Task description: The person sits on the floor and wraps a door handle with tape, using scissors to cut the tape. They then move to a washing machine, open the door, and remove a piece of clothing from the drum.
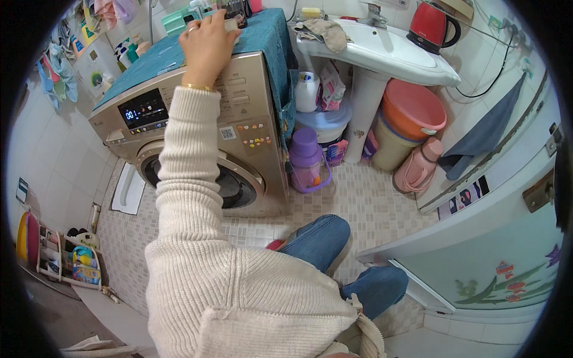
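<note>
My left hand (208, 48) reaches up to the top of the gold washing machine (253, 119), back of the hand toward me, with a ring and a gold bracelet. Its fingers are bent and closed, and a small pale object (231, 25) shows beside the thumb; its kind is not clear. Under the hand lies a teal cloth cover (262, 30). Around the fingertips stand a mint-green box (175, 22) and several small dark bottles (238, 11). The machine's display (143, 111) is lit and its round door (239, 185) looks closed. My right hand does not show.
Right of the machine are a white pedestal sink (382, 48) with a cloth (325, 34), a red kettle (431, 27), stacked basins (412, 110), a purple jug (307, 158) and a pink flask (419, 164). A glass-panelled door (477, 268) stands at right, a shelf rack (68, 256) at left.
</note>
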Available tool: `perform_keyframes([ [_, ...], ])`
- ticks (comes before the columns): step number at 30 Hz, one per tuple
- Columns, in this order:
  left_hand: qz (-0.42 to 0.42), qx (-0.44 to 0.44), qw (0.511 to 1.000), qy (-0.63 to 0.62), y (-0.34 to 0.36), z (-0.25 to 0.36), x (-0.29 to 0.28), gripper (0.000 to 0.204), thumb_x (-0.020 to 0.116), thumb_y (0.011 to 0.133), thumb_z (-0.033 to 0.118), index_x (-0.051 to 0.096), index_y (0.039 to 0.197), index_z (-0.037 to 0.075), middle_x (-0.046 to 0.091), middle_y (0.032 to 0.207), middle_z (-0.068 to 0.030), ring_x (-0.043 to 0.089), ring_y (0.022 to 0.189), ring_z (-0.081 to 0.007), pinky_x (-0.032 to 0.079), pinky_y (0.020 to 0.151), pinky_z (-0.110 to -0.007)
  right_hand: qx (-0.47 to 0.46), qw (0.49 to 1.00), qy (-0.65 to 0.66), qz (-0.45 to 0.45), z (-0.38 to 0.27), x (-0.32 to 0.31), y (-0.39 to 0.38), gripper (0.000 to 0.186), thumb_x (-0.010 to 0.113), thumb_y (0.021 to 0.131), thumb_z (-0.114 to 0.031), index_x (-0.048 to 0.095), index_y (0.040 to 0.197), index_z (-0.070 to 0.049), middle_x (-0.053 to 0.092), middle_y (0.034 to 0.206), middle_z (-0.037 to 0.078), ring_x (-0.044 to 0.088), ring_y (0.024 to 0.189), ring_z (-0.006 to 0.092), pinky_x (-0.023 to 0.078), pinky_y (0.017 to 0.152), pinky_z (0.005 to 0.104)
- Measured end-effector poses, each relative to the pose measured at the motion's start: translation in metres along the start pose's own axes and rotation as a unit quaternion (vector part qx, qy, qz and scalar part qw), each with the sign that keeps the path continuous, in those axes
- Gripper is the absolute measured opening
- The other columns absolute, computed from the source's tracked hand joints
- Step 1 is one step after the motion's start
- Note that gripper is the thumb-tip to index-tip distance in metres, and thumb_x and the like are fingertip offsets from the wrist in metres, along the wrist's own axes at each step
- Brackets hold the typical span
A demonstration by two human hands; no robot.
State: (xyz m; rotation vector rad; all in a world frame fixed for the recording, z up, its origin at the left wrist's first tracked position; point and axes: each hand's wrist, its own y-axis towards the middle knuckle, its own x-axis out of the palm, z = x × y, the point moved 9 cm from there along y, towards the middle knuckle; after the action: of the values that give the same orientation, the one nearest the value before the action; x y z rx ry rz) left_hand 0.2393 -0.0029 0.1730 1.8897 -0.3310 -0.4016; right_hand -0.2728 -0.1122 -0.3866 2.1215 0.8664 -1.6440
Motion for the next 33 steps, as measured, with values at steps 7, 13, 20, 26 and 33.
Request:
perform_keyframes([
  [7, -0.011, 0.098, 0.804, -0.586, -0.083, 0.181, -0.115, 0.028, 0.070, 0.062, 0.010, 0.064, 0.088, 0.014, 0.061, 0.082, -0.0053, 0.059, 0.080, -0.0276, 0.046, 0.070, -0.041, -0.003, 0.973, 0.225, 0.055, 0.043, -0.006, 0.004, 0.017, 0.063, 0.088, -0.020, 0.058, 0.095, -0.006, 0.064, 0.087, 0.012, 0.060, 0.064, 0.0235, 0.051, 0.061, 0.0375],
  [13, -0.204, 0.224, 0.535, -0.789, -0.210, 0.336, -0.241, 0.059, 0.073, 0.074, 0.029, 0.052, 0.124, 0.005, 0.056, 0.112, -0.0144, 0.052, 0.107, -0.0345, 0.041, 0.092, -0.044, 0.105, 0.830, 0.465, 0.290, -0.023, -0.224, 0.024, 0.013, 0.057, 0.093, -0.013, 0.056, 0.101, -0.002, 0.063, 0.089, 0.010, 0.056, 0.065, 0.0164, 0.051, 0.063, 0.0310],
  [20, -0.238, 0.176, 0.618, -0.728, -0.174, 0.304, -0.195, 0.037, 0.069, 0.079, 0.031, 0.062, 0.111, 0.013, 0.058, 0.089, -0.0057, 0.057, 0.082, -0.0267, 0.049, 0.065, -0.037, -0.148, 0.874, 0.306, 0.346, -0.137, -0.315, 0.019, 0.023, 0.061, 0.079, -0.011, 0.059, 0.100, -0.002, 0.063, 0.096, 0.010, 0.059, 0.090, 0.0259, 0.048, 0.085, 0.0362],
  [26, -0.108, -0.069, 0.940, -0.317, -0.023, 0.090, -0.069, 0.010, 0.057, 0.086, 0.010, 0.059, 0.095, 0.013, 0.059, 0.083, -0.0129, 0.059, 0.080, -0.0339, 0.048, 0.064, -0.044, -0.064, 0.901, 0.325, 0.280, -0.126, -0.274, 0.019, 0.023, 0.063, 0.080, -0.010, 0.060, 0.101, -0.002, 0.064, 0.098, 0.009, 0.063, 0.088, 0.0276, 0.051, 0.083, 0.0362],
  [33, -0.362, 0.024, 0.889, -0.278, -0.013, -0.004, 0.067, 0.016, 0.060, 0.088, 0.016, 0.057, 0.099, 0.005, 0.060, 0.094, -0.0146, 0.056, 0.090, -0.0360, 0.046, 0.076, -0.047, -0.100, 0.724, 0.673, 0.113, -0.095, -0.200, 0.059, 0.013, 0.058, 0.091, -0.002, 0.060, 0.104, 0.001, 0.067, 0.091, 0.008, 0.062, 0.081, 0.0115, 0.051, 0.073, 0.0244],
])
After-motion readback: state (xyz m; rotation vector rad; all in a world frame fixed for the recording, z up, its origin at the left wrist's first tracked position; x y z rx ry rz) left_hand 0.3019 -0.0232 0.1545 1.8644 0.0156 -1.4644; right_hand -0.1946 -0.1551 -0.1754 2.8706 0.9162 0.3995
